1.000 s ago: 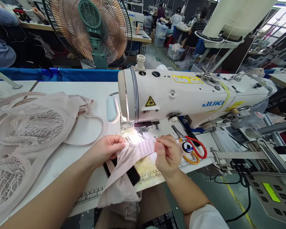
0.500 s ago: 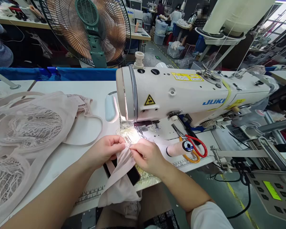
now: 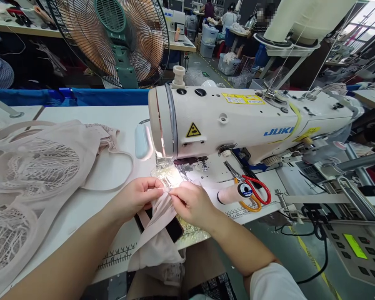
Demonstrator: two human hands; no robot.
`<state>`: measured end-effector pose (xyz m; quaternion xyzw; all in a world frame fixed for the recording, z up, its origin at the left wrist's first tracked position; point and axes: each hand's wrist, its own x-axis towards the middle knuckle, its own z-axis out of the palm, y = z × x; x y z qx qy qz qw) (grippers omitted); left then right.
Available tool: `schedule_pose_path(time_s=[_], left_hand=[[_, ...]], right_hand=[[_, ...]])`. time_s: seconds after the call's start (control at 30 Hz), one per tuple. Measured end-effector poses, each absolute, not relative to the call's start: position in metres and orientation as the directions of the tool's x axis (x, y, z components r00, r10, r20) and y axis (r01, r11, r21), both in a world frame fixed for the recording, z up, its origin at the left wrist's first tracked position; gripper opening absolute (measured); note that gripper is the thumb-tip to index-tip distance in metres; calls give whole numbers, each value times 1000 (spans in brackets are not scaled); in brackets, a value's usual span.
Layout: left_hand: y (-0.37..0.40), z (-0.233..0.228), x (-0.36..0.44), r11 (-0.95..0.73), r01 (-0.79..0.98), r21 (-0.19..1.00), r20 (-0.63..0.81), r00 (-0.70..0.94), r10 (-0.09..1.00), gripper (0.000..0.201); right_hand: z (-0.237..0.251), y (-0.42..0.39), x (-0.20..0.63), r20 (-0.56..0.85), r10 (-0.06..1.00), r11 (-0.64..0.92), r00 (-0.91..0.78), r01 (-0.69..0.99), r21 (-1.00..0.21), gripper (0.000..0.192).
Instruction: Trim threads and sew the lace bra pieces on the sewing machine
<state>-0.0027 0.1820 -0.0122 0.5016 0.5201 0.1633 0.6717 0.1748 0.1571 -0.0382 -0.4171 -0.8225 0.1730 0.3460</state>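
Note:
My left hand (image 3: 143, 194) pinches the top edge of a pale pink bra (image 3: 158, 239) between thumb and forefinger. Close beside it, my right hand (image 3: 191, 204) is closed in a pinch on the same edge, fingertips almost touching those of the left. A thin thread seems to lie between the fingertips, too fine to make out. Below my hands the cloth drapes over the table's front edge, partly covering a dark phone (image 3: 175, 229). Just beyond is the lit needle area of a white sewing machine (image 3: 212, 121).
Left lie more pale pink lace bras (image 3: 46, 162). Right of my hands are a thread spool (image 3: 231, 194) and scissors with red and orange handles (image 3: 258, 187). A control box (image 3: 359, 250) hangs lower right. A large fan (image 3: 112, 41) stands behind the table; people sit farther back.
The view has shifted slightly, so the machine and fan sit a little farther left in the picture. Both hands keep their pinch on the bra, almost unmoved.

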Motion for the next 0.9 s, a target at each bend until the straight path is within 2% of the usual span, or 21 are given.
schedule_pose_path(time_s=[0.7, 0.9], left_hand=[[182, -11, -1, 391, 372, 842, -523, 382, 762, 28], [180, -6, 3, 337, 464, 819, -513, 330, 793, 26]], right_hand=[[-35, 158, 175, 379, 816, 577, -437, 577, -578, 25], [-36, 158, 175, 349, 830, 557, -436, 607, -566, 25]])
